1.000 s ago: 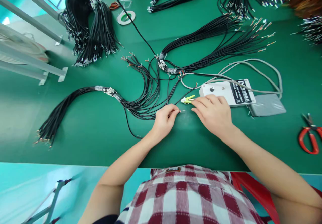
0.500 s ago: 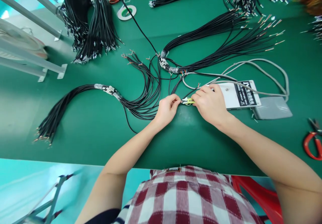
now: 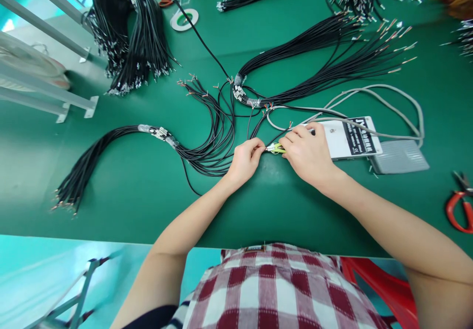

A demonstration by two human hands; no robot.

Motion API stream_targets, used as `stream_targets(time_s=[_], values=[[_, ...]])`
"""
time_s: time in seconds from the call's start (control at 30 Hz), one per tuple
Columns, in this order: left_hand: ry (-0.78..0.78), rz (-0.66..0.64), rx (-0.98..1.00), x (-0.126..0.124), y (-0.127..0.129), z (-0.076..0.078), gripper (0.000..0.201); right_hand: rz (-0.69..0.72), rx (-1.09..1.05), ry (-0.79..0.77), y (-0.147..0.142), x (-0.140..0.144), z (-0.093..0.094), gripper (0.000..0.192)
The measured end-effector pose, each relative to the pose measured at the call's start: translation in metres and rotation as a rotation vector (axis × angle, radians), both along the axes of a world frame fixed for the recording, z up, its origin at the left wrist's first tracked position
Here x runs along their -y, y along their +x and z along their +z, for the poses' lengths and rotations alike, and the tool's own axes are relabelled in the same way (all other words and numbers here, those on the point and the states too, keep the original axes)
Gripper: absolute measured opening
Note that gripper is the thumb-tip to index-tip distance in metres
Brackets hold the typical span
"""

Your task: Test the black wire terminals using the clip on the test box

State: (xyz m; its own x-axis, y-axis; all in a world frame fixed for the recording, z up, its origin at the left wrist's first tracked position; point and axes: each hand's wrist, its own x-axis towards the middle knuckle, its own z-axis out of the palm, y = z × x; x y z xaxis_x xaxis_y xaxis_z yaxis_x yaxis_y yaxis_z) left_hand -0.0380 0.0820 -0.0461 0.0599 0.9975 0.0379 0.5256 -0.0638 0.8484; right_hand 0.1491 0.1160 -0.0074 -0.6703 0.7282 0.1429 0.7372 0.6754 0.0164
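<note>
My left hand (image 3: 247, 159) is closed in a pinch on the end of a black cable, whose bared tip is mostly hidden by the fingers. Several black cables (image 3: 207, 154) run to it from the left. My right hand (image 3: 308, 152) is closed around a small yellow-green tool (image 3: 280, 148) with a pale tip; its exact kind is unclear. That tip points left and almost meets my left fingertips. Just behind my right hand lies a white box (image 3: 338, 139) with a black label, partly covered by the hand.
A grey pedal (image 3: 399, 157) and grey cord (image 3: 416, 110) lie right of the box. Red-handled cutters (image 3: 460, 211) rest at the right edge. Bundled black cables (image 3: 295, 43) spread behind; a cable heap (image 3: 148, 38) and a tape roll (image 3: 184, 19) sit back left.
Both hands keep nearly the same pose and place. The whole view shifts very slightly; nothing is let go or taken up.
</note>
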Motion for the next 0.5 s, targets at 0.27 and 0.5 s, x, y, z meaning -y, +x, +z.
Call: stream_targets(time_s=[0.27,0.5], values=[[0.144,-0.047,-0.134,0.002,-0.002,-0.004,0.017,-0.22,-0.456,0.139,0.065,0.042,-0.001,0.019],[0.153,-0.031,-0.144,0.003,-0.001,-0.006,0.015,-0.246,-0.426,0.153,0.083,0.072,-0.028,0.012]])
